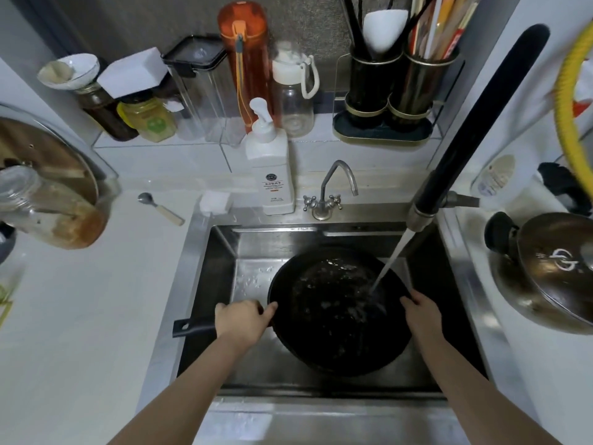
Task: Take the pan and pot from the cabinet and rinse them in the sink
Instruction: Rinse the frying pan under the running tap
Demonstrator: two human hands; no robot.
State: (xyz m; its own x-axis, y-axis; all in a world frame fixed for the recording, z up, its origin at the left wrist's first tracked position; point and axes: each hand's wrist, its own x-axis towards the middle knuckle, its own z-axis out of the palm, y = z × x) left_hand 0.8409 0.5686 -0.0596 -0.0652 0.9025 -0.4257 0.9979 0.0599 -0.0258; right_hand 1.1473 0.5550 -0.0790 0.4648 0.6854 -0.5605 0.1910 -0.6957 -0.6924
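White counter [80, 316] wraps a steel sink [205, 284] set into it; grey textured wall behind, white tile ledge below it. The ledge is crowded: jars, a clear container, an orange bottle [244, 59], a clear bottle with a white cap, and a black utensil holder [398, 85] at the back right. A white soap dispenser [271, 165] stands just left of a small chrome tap [330, 191]. A spoon [160, 208] lies on the counter left of the sink, with a dirty glass jar farther left. A lidded pot [552, 277] sits on the counter right of the sink. A tall black faucet [475, 123] leans in from the upper right, and its water stream [390, 261] falls into the pan. The black pan [333, 313] is held in the basin, tilted, open side up, wet inside. Its long axis runs left-right: the handle [192, 327] points left and pokes over the sink's left rim. The left hand [244, 322] is wrapped around the handle where it meets the pan, fingers curled together, thumb by the rim. The right hand [423, 311] grips the pan's right rim, fingers pressed together over the edge. The pan fills most of the basin's right half; bare sink floor shows to its left and front. The right wall is close to the rim.
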